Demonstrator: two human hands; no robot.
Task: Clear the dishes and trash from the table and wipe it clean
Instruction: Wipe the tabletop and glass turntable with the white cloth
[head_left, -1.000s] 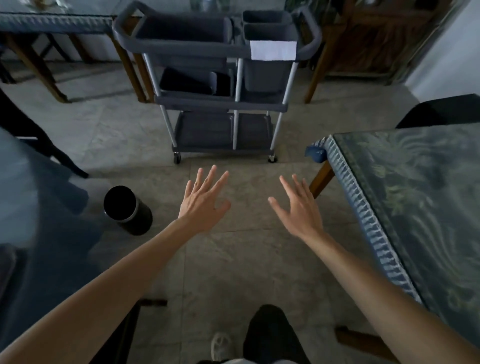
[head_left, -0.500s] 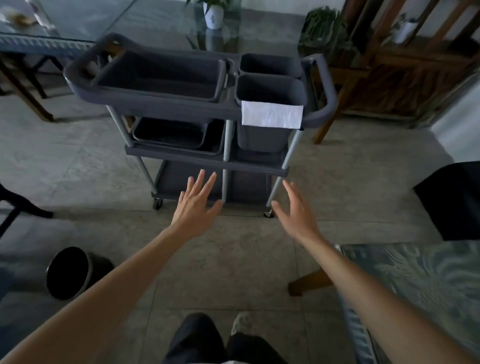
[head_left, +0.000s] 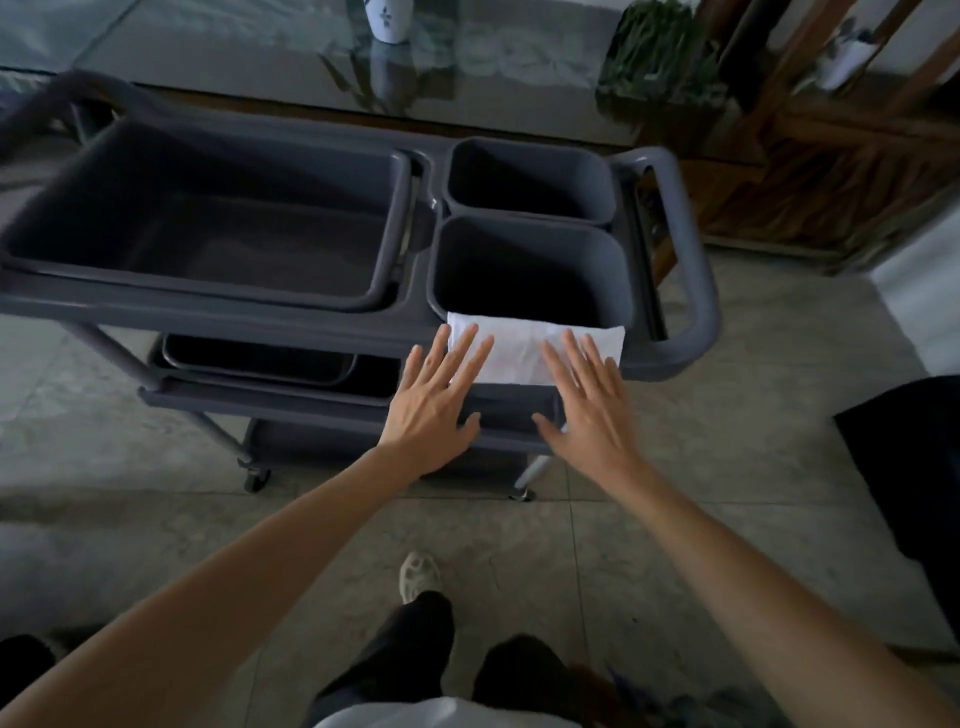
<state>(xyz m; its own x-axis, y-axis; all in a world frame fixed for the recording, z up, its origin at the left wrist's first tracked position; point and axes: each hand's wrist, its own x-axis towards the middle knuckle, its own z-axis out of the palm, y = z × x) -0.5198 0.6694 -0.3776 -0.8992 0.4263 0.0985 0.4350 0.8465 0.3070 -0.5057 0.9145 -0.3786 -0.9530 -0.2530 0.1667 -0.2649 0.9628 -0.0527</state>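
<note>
A person stands on the tile floor (head_left: 156, 431) in front of a grey cart (head_left: 691, 312). Both arms reach out toward it.

The left hand (head_left: 431, 400) is flat, its fingers spread wide apart, holding nothing. The right hand (head_left: 592, 405) is flat too, fingers apart, also holding nothing. Both hands hover just in front of the cart's near edge.

A white cloth (head_left: 519, 353) hangs over the near rim of a small bin (head_left: 535, 270) on the cart's top. The fingertips of both hands lie over the cloth, one hand at each end of it. I cannot tell if they touch it.

A second small bin (head_left: 530, 176) sits just behind the first. A big tub (head_left: 218, 218) sits to their left on the same top. Another tub (head_left: 260, 358) rests on the shelf below.

Behind the cart is a shiny glass worktop (head_left: 260, 57) with a white vase (head_left: 389, 18) on it. One shoe (head_left: 418, 574) shows on the floor below the arms.
</note>
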